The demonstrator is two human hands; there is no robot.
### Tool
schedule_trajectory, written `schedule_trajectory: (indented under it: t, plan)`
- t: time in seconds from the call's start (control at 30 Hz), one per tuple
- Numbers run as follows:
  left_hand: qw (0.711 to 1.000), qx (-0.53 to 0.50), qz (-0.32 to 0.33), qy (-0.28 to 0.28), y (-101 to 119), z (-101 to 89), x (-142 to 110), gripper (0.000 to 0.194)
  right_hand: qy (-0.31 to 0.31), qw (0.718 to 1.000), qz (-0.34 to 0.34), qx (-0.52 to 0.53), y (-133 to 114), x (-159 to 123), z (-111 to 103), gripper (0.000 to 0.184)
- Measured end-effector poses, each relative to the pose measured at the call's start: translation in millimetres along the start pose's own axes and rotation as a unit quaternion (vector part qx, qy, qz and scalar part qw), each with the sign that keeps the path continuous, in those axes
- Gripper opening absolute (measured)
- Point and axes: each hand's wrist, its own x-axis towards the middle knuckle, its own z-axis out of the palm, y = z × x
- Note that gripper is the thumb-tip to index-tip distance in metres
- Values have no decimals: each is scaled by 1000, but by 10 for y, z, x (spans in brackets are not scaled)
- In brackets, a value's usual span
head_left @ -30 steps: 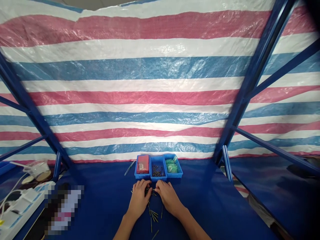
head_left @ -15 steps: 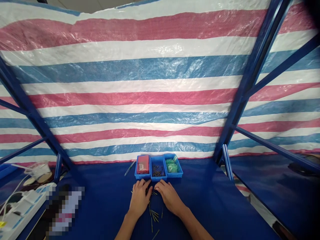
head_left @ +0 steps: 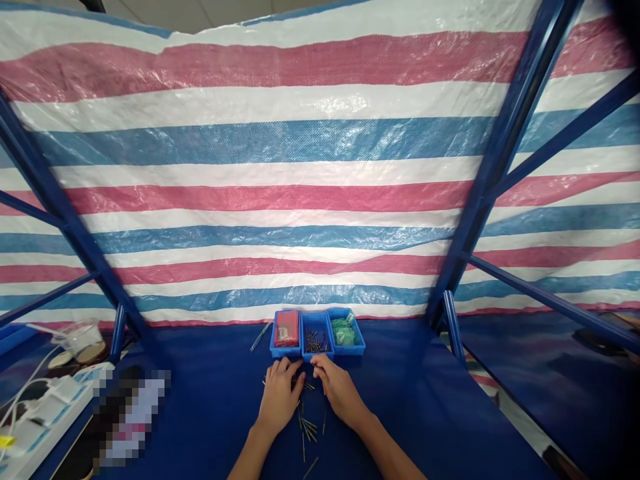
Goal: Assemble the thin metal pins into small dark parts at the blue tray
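My left hand (head_left: 281, 393) rests on the blue table just in front of the bins, with thumb and index finger apart. Small thin metal rods that look like drill bits (head_left: 309, 385) stick out beside its fingertips. My right hand (head_left: 339, 392) is at the near edge of the middle blue bin (head_left: 317, 357), thumb and fingers pinched together. Whatever lies in that pinch is too small to make out. Similar dark rods (head_left: 315, 341) fill part of the middle bin. Nearer to me, a loose fan of rods (head_left: 309, 428) lies between my forearms.
The left bin (head_left: 286, 353) holds red packets, the right bin (head_left: 356, 349) green ones. A pen (head_left: 261, 337) lies left of them. At far left are a power strip (head_left: 60, 427) and a blurred-out flat object (head_left: 135, 420). Blue frame posts (head_left: 475, 220) stand before a striped sheet.
My right hand has shifted slightly forward, its pinched fingers now closer to the middle bin. My left hand has stayed in place.
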Motion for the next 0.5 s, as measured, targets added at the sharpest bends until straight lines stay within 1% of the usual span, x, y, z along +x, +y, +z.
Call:
schedule_trajectory:
  t: [0.2,0.37,0.5]
  plan:
    - [1000,-16,4,11,11,-22,-8,31,28,999,44,14,-7,10,0,19]
    - [1000,-15,3,7,11,-16,-5,30,62,996,61,8,16,15,-8,22]
    - [1000,-10,3,12,10,-5,-5,30,81,995,64,-14,47,19,-10,29]
